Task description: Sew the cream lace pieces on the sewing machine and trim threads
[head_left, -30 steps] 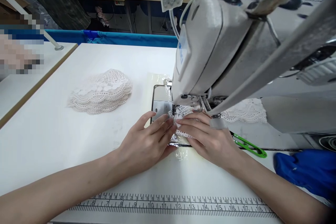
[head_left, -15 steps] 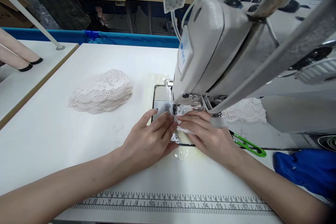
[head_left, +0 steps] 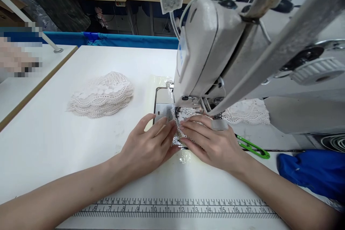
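Observation:
A strip of white lace [head_left: 183, 114] lies under the presser foot [head_left: 177, 111] of a sewing machine [head_left: 198, 54]. My left hand [head_left: 151, 143] is palm down at the left of the strip, fingers spread, with the fingertips at the lace edge just in front of the foot. My right hand [head_left: 212, 140] lies over the lace from the right. Its fingers are stretched out flat on the cloth, and the thumb points left near the front edge. A grey band [head_left: 219, 124] is by one right finger. Part of the lace is hidden under the right hand.
A pile of lace pieces [head_left: 102, 95] lies left on the white table [head_left: 88, 151]. More lace [head_left: 246, 111] is behind my right hand. Green thread snips [head_left: 254, 147] and blue cloth [head_left: 309, 172] lie right. A ruler strip [head_left: 172, 208] runs along the front. A person [head_left: 51, 0] is beyond.
The lace near the needle lies flatter, where its front edge was raised under the right fingers before. My right thumb has shifted left. The whole view has moved slightly.

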### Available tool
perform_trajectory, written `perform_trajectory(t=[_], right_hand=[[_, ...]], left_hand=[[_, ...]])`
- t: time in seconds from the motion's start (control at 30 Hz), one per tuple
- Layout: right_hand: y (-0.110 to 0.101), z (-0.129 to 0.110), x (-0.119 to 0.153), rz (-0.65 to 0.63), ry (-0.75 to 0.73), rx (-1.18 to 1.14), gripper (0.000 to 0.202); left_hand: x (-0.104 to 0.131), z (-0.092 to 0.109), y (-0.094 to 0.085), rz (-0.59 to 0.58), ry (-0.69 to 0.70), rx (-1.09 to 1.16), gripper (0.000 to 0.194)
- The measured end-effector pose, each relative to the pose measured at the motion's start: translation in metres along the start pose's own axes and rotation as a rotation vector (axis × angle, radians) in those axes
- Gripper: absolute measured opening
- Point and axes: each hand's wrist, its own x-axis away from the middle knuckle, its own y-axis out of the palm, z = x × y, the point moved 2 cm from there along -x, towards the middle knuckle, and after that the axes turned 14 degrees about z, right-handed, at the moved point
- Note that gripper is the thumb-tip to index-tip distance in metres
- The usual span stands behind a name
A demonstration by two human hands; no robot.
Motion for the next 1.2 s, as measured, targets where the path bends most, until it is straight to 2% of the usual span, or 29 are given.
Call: perform_trajectory(t=[0.43, 0.8, 1.2], right_hand=[[0.0018, 0.0026, 0.0007, -0.036, 0.019, -0.033, 0.023], [0.0020, 0.0031, -0.0008, -0.068, 0.018, 0.040, 0.023], [0.0032, 0.0054, 0.0007, -0.056, 0.025, 0.025, 0.023]], left_hand=[[-0.0030, -0.0017, 0.0020, 0.008, -0.022, 0.013, 0.031], [-0.0066, -0.0064, 0.0037, -0.025, -0.051, 0.038, 0.029], [-0.0064, -0.0070, 0.0032, -0.038, -0.069, 0.044, 0.030]])
